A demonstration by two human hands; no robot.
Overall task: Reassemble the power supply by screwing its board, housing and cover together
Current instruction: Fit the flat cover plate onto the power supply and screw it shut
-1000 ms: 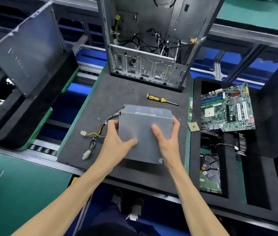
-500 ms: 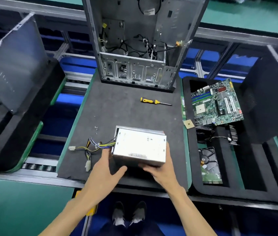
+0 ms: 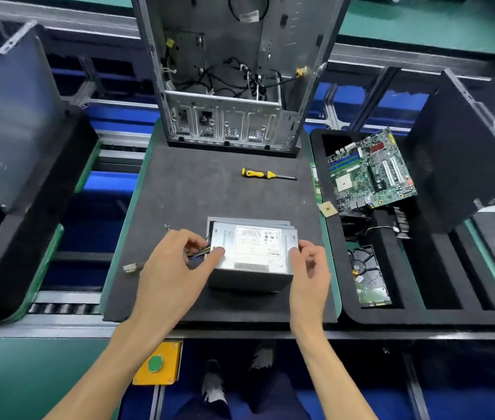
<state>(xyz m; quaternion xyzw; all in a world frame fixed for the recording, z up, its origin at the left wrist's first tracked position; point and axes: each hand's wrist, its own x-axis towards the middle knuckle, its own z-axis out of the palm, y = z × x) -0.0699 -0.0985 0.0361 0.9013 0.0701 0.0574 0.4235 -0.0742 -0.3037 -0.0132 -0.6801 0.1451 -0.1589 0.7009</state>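
Dark grey foam mat covers the workstation, edged in green, with conveyor rails and blue gaps behind it. One power supply sits label-up near the mat's front edge, one bundle of wires trailing off its left side. Left hand rests its thumb on the unit's left top edge, fingers curled loosely over the wires. Right hand touches the right edge with thumb and curled fingers. One yellow screwdriver lies farther back, one open computer case stands behind it. One motherboard and one hard drive lie in the black tray at right.
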